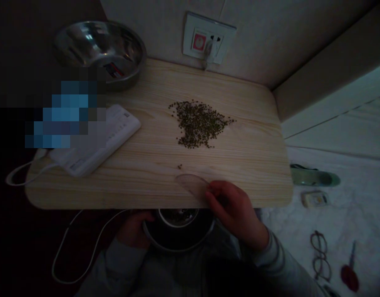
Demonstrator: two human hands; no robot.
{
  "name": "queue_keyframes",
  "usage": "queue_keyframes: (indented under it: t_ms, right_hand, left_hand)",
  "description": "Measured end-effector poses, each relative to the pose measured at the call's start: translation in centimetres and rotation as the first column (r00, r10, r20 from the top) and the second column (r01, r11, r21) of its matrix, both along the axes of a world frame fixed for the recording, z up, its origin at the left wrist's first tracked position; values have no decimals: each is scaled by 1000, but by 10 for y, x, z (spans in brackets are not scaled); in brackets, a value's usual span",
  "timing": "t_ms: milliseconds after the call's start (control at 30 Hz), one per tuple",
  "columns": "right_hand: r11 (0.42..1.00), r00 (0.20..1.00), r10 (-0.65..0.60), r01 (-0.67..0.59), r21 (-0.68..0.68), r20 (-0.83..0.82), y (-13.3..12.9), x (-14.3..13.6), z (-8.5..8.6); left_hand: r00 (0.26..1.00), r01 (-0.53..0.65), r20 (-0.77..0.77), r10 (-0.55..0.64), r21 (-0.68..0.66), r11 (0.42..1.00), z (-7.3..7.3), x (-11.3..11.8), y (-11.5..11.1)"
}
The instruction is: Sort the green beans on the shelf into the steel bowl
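Note:
Under the table's front edge, my left hand (136, 229) grips the left rim of a dark round bowl (177, 243). Inside it shows a smaller pale-rimmed round vessel (179, 225) with dark contents I cannot make out. My right hand (235, 208) pinches a thin, translucent, round-edged piece (190, 181), perhaps plastic, and holds it low over the front of the wooden table (140, 192). Behind it lies a loose pile of small greenish-brown beans or seeds (199, 123). A few stray ones (179, 166) sit just beyond the translucent piece.
A steel basin (131, 78) stands at the back left, near a white power strip (100, 148) with its cord. A wall socket (208, 37) holds a plug. To the right, eyeglasses (320, 255), a red-handled tool (349, 276) and a green object (317, 177) lie on a white surface.

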State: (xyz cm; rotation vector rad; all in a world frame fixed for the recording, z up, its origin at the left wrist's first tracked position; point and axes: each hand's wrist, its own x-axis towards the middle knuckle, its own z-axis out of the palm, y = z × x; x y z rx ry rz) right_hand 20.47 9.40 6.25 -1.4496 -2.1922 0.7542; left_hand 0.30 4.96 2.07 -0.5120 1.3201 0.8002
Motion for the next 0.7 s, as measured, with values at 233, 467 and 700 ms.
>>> queue_keyframes:
  t_ms: [233,467,700]
  right_hand:
    - [987,987,-161,160,-31,-29,5,-3,-2]
    - [977,978,-204,202,-63,-43,5,-5,-4]
    - [966,964,-258,255,-50,-63,7,-8,-4]
  left_hand:
    - [999,45,-9,-45,25,999,-3,-4,-2]
    - [999,33,40,-33,3,999,-2,-3,-1]
    - [1000,18,21,-18,-1,1000,-6,-5,-2]
